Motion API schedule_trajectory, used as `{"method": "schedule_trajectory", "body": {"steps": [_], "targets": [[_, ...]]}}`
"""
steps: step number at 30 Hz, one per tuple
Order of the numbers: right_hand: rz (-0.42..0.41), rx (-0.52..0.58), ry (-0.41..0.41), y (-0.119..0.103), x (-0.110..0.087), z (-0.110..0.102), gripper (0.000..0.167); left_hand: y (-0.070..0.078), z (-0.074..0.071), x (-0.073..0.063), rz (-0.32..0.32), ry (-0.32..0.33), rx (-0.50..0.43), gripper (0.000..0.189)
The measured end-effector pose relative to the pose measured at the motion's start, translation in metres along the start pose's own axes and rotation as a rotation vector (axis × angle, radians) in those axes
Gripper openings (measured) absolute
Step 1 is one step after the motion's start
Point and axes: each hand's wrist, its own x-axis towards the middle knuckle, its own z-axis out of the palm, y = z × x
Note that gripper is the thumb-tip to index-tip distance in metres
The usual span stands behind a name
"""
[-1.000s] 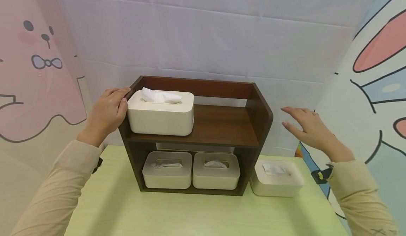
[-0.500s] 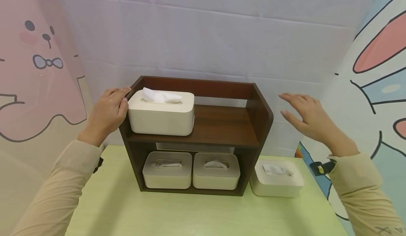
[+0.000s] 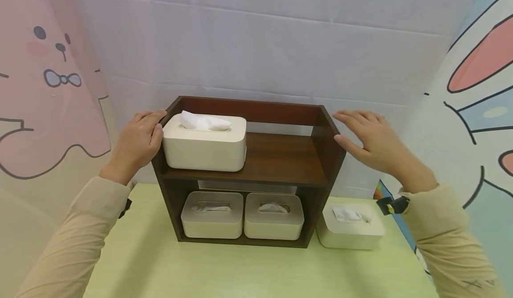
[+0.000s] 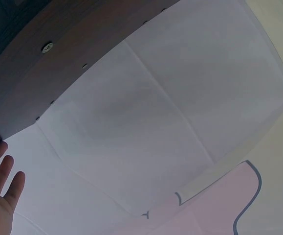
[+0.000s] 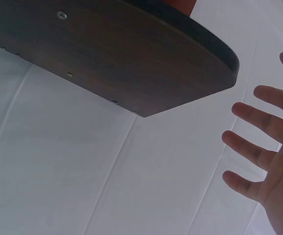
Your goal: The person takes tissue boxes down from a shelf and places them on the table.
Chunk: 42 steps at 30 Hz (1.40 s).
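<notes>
A dark brown two-tier wooden shelf [image 3: 280, 153] stands on the table. My left hand [image 3: 138, 140] rests against the upper edge of its left side panel [image 4: 58, 54], fingers extended. Beside that hand, on the upper tier, sits a cream tissue box [image 3: 204, 153] with a white tissue sticking out. My right hand [image 3: 370, 142] is raised just outside the right side panel [image 3: 328, 146], fingers straight and spread. The right wrist view shows that hand [image 5: 280, 181] apart from the panel [image 5: 131, 63], holding nothing.
Two more cream tissue boxes, a left one [image 3: 212, 222] and a right one [image 3: 274, 222], fill the lower tier. Another tissue box [image 3: 350, 233] stands on the pale green table [image 3: 240, 271], right of the shelf. A white sheet [image 3: 256, 44] hangs behind; cartoon-printed walls flank both sides.
My right hand has risen and moved left toward the shelf's right panel. My left hand stays on the left panel, and the boxes have not moved.
</notes>
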Motion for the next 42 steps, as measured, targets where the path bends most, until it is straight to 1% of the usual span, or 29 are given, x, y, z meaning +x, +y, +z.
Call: {"method": "schedule_trajectory", "body": {"steps": [6,11,18,25,31,38,42], "targets": [[-0.064,-0.015,0.005,-0.013,0.010,0.006,0.048,0.002,0.001,0.001,0.004,0.001,-0.007,0.042],[-0.113,-0.043,-0.024,-0.024,0.019,0.015,0.051,0.002,0.002,0.001,0.005,0.006,-0.006,0.042],[-0.166,-0.042,-0.053,-0.041,0.033,0.032,0.053,0.001,0.004,0.001,0.006,0.017,-0.016,0.042],[-0.161,-0.023,-0.133,-0.059,0.050,0.045,0.054,0.001,0.003,0.001,0.003,0.015,-0.023,0.042],[-0.180,-0.001,-0.154,-0.071,0.067,0.055,0.055,0.001,0.003,0.001,-0.006,0.007,-0.026,0.042],[-0.133,0.018,-0.259,-0.086,0.091,0.061,0.062,0.000,0.002,0.000,-0.012,0.006,-0.024,0.042],[-0.126,0.031,-0.299,-0.095,0.105,0.064,0.065,-0.001,0.002,-0.001,-0.018,0.002,-0.025,0.042]]}}
